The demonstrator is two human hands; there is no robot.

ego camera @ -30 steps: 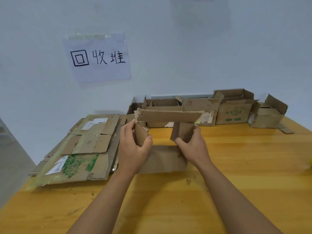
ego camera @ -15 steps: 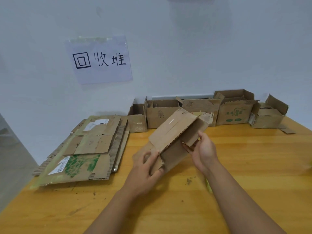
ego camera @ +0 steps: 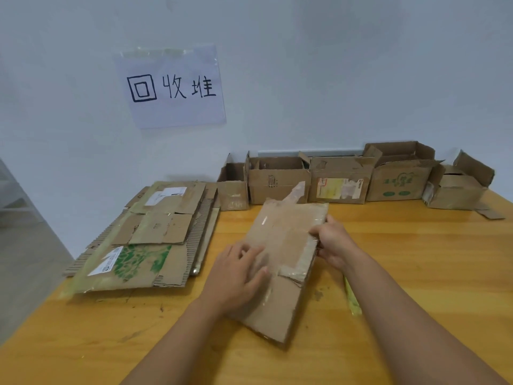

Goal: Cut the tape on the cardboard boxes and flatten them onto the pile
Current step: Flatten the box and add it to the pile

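A: What's changed in the last second?

B: The box (ego camera: pixel 280 262), held upright and open then, now lies collapsed on the counter (ego camera: pixel 416 259). Flattening looks done; moving it onto the pile (ego camera: pixel 144 234) at nine o'clock remains.

A: And the hands?

B: Left hand (ego camera: pixel 238 276) presses it down, fingers straight and spread. Right hand (ego camera: pixel 333 241) pinches its three o'clock edge. Brown cardboard, creased, glossy tape strips still on it.

Yellow-green strip (ego camera: pixel 352 298) under right forearm
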